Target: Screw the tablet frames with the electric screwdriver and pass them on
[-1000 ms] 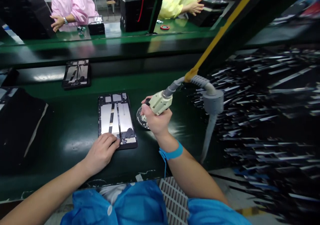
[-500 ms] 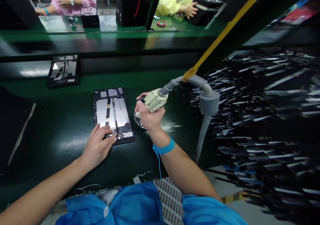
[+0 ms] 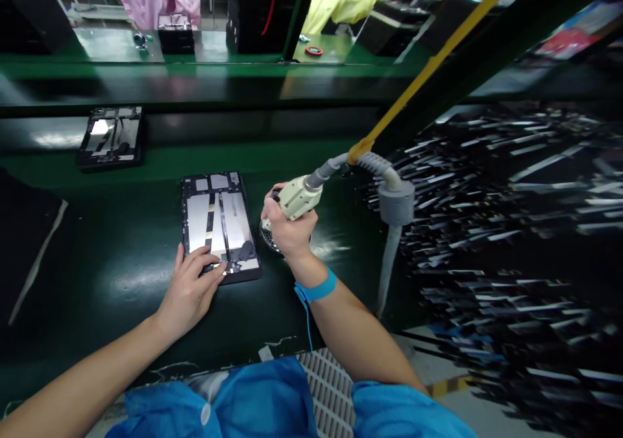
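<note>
A tablet with its back off (image 3: 195, 220) lies on the dark green bench, silver battery panels, flex cables and circuit parts showing. My left hand (image 3: 187, 289) rests open on its lower left end, fingers apart and touching the parts there; their tips partly cover what lies beneath. Just right of the tablet, my right hand (image 3: 292, 233) is closed around a cream-coloured corded hand tool (image 3: 300, 196) with a thick grey hose. Under that hand shows part of a round, perforated metal piece (image 3: 269, 238); whether it belongs to the tool I cannot tell.
Another opened tablet (image 3: 111, 137) lies at the back left. A black box-like object (image 3: 29, 250) stands at the left edge. On the right are rows of dark, blurred strips (image 3: 506, 243). A yellow strap (image 3: 418, 81) slants above the hose. Co-workers in pink and yellow work across the bench.
The back tablet has shifted slightly left. My hands and the near tablet stay nearly still. Across the bench, the person in yellow has lifted a hand off a black box.
</note>
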Demonstrator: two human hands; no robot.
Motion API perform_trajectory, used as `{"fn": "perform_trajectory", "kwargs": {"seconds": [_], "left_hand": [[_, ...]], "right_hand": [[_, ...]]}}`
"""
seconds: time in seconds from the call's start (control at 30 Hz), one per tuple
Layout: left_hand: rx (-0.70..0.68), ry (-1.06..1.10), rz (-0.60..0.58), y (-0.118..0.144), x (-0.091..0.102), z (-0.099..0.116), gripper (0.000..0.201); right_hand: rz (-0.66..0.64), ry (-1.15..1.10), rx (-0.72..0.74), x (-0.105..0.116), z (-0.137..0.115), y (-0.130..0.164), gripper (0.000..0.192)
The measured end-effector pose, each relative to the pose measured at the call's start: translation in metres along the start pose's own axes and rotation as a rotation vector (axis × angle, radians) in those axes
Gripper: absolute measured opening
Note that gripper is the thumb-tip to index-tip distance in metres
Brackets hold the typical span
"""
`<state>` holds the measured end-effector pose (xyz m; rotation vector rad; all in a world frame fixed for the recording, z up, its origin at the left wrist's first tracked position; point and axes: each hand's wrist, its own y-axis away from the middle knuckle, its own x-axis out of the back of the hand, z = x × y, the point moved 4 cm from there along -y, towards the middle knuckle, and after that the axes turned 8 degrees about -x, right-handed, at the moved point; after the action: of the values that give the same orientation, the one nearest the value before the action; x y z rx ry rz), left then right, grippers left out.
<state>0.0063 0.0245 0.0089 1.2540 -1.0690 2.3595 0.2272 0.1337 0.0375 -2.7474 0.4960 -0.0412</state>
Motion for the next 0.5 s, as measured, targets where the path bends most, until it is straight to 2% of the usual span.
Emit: {"fn": "perform_trajectory", "kwargs": {"seconds": [0.17,0.27,0.37,0.5], "left_hand": [[0.003,0.027,0.041,-0.006,-0.003,-0.005,0.023],[0.011,0.025,0.049,-0.010,-0.006,-0.007,0.020],[0.015,0.034,0.050,-0.012,-0.006,-0.008,0.020],[0.024,0.049,0.043,-0.012,-0.006,-0.008,0.020]], "right_hand": [[0.020,-0.043,0.011,0.001,-0.022,-0.001,0.018],[0.005,-0.157,0.032,-0.002,-0.040,0.008,0.016],[-0.130,-0.269,0.009,-0.015,-0.050,0.027,0.021],[-0.317,-0.254,-0.045,-0.033,-0.051,0.052,0.024]]}}
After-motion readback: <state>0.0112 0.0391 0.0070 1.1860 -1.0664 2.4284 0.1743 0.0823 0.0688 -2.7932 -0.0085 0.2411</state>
